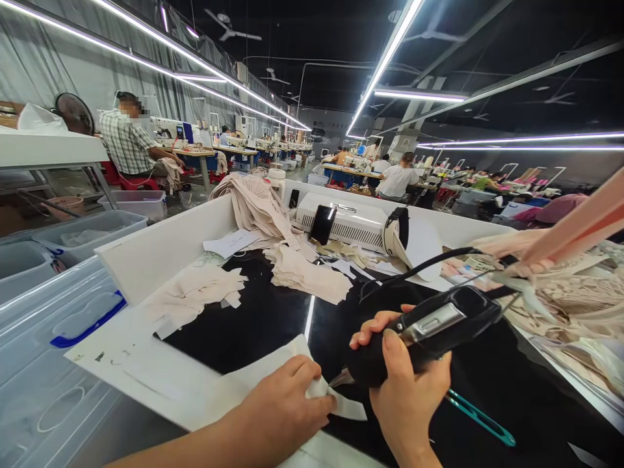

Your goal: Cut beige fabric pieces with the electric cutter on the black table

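Note:
My right hand is wrapped around a corded black electric cutter with a silver panel on its body. Its pointed metal tip reaches down to the left, at the edge of a white fabric piece. With fingers closed, my left hand grips that fabric just left of the tip. A narrow strip of the same white material lies beyond the tip, toward the right. Whether the tip touches the fabric is hard to tell. Behind my right wrist lies a teal-handled tool, partly hidden.
On the black tabletop lie pale fabric stacks and more cut pieces. A phone leans on a white vented box, beside a white visor. Piled fabric is at right; plastic bins stand left.

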### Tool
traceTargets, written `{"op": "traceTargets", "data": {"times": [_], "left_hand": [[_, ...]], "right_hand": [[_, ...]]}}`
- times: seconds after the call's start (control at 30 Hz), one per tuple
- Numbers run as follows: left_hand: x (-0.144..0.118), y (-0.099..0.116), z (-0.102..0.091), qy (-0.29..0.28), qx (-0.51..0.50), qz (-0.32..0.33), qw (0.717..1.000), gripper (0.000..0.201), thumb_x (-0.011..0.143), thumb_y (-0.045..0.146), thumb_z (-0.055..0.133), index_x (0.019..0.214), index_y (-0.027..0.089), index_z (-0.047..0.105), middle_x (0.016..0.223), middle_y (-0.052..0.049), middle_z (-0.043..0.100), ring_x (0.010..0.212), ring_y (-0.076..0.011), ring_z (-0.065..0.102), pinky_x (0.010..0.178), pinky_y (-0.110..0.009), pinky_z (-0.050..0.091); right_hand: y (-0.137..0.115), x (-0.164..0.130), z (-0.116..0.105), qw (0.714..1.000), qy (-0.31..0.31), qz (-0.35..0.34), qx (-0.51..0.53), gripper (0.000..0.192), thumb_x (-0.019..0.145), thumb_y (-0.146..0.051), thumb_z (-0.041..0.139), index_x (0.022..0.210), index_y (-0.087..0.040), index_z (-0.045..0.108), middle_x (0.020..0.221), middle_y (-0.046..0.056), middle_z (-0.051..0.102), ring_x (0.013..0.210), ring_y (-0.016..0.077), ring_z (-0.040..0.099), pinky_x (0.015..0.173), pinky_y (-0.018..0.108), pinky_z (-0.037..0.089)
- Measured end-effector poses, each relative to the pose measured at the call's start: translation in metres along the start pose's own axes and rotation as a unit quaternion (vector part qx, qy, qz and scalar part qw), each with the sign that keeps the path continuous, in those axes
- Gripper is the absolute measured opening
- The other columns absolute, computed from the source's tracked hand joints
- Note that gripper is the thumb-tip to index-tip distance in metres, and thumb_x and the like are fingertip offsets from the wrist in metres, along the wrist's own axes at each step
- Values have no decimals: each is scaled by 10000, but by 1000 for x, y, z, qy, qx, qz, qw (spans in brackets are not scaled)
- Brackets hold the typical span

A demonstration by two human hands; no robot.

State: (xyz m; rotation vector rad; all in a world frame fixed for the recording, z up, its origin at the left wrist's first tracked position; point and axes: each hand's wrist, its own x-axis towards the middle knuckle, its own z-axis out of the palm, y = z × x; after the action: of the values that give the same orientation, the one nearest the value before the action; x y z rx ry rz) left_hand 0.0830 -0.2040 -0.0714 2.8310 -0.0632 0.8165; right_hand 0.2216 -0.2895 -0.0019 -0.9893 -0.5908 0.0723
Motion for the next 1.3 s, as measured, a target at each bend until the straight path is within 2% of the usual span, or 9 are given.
{"op": "traceTargets", "data": {"times": [0.53,0.63,0.73,0.83,0.9,1.03,1.1,1.2,1.3], "left_hand": [[0,-2,4,6,43,14,999,162,933,270,764,999,219,626,1004,-76,603,962,-232,589,831,-294,544],[-1,-3,2,10,32,16,999,163,949,276,747,1057,223,636,1047,-78,626,986,-229,610,825,-283,546],[1,-8,-6,-12,-27,-22,999,226,981,254,710,1186,234,619,1184,-64,629,1038,-197,629,859,-255,542],[8,-20,-15,-28,-17,-93,995,111,1008,167,641,1113,201,623,1092,-42,641,985,-195,630,881,-298,534],[13,-29,-17,-37,39,-159,986,47,1006,188,650,1044,176,625,1005,-48,624,937,-229,607,854,-361,527],[20,-42,-15,-66,72,-244,965,150,965,281,722,985,171,622,1004,-59,599,931,-258,565,845,-403,488],[21,-45,-13,-69,50,-256,963,116,959,242,706,955,175,612,1000,-53,598,930,-252,559,834,-387,470],[21,-44,-15,-67,14,-267,961,75,957,176,646,910,179,588,1002,-43,604,930,-236,557,836,-369,449],[22,-42,-23,-70,-34,-281,957,86,954,162,591,878,187,561,988,-30,614,922,-215,561,829,-337,432]], "right_hand": [[9,3,11,1000,-23,1,-16,348,881,-308,783,1142,-283,555,829,-41,666,636,147,628,578,335,582],[9,5,10,1000,-20,5,-20,340,874,-328,789,1125,-284,564,830,-41,667,635,148,629,581,336,585],[6,11,4,999,-10,2,-38,367,841,-354,819,1103,-283,572,857,-38,682,638,153,648,611,347,600],[2,17,-9,996,-21,-15,-90,384,810,-377,839,1088,-278,594,900,-25,706,675,168,690,699,362,607],[1,21,-22,989,-34,-13,-144,428,784,-407,851,1114,-278,612,969,-4,726,757,192,718,762,372,605],[9,26,-63,955,-71,5,-286,577,716,-521,862,1187,-271,643,1113,50,746,994,288,723,826,421,600],[16,30,-95,923,-109,-10,-368,610,694,-596,845,1180,-273,668,1125,68,754,1007,336,721,832,482,598],[26,38,-154,857,-201,-69,-469,559,805,-632,739,1246,-293,683,1241,85,722,1129,381,681,959,587,555],[34,43,-211,790,-175,-117,-576,645,877,-692,624,1367,-274,630,1329,128,688,1227,401,644,1021,619,524]]}}
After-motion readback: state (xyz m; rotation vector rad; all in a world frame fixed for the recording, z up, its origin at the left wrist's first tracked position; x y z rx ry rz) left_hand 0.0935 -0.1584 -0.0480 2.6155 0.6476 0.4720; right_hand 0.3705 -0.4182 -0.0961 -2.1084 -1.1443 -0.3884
